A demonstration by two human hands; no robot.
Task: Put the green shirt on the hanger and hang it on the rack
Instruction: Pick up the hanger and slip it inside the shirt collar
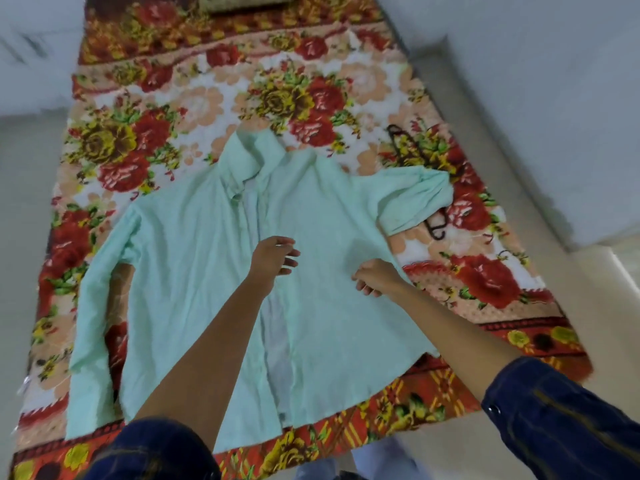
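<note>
A pale green long-sleeved shirt (194,271) lies spread front-up on the flowered bed, collar at the far end. My left hand (273,259) hovers over the shirt's middle with fingers apart and holds nothing. My right hand (375,277) rests at the shirt's right side with fingers curled; whether it pinches the fabric I cannot tell. A dark hanger (401,140) lies on the blanket at the far right, mostly hidden under the shirt's folded right sleeve, and its hook (437,230) sticks out below the sleeve. No rack is in view.
The bed is covered by a red and orange flowered blanket (145,133). A patterned pillow (249,1) lies at its far end. White walls stand behind and to the right, and pale floor (20,202) runs along the left. Dark blue sleeves cover both my upper arms.
</note>
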